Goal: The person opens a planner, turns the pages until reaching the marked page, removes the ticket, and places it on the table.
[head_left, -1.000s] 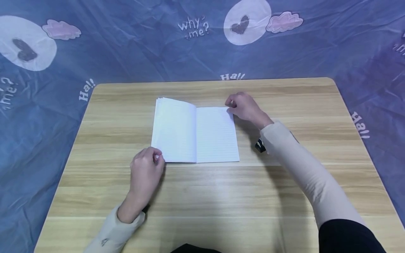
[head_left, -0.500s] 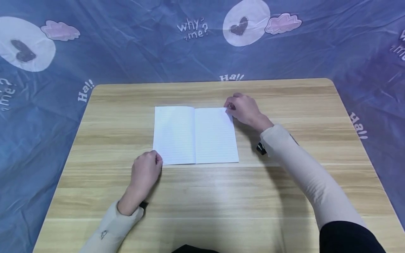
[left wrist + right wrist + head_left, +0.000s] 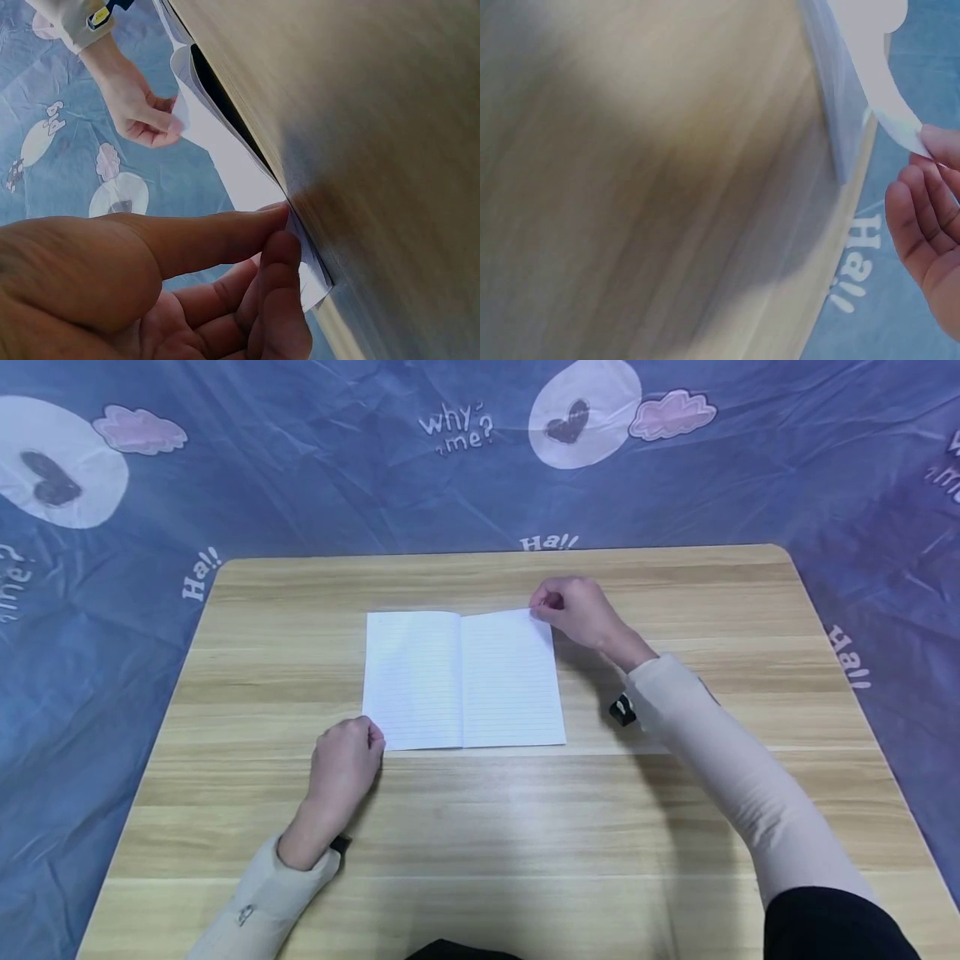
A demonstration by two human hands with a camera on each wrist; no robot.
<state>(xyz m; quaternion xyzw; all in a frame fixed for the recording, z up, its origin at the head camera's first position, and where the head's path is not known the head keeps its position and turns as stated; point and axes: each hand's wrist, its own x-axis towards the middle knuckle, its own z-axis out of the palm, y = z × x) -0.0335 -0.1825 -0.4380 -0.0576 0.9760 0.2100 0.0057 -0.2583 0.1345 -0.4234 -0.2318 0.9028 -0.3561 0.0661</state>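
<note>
A lined notebook [image 3: 416, 685] lies spread open on the wooden table in the head view. At its lower left corner my left hand [image 3: 345, 764] pinches the page edges between thumb and index finger, as the left wrist view also shows. My right hand [image 3: 581, 610] holds the top right corner of the right-hand page [image 3: 510, 681]. Seen from the right wrist, that page corner [image 3: 904, 131] curves up between thumb and fingers, raised off the page stack [image 3: 836, 105] beneath it.
The wooden table [image 3: 480, 843] has rounded far corners. Behind and beside it hangs a blue printed cloth [image 3: 337, 468]. A small black piece [image 3: 622, 710] shows under the right sleeve cuff.
The left-hand pages, raised a second ago, have come down flat with my left hand at their corner. The right page's top corner has since lifted a little in my right hand.
</note>
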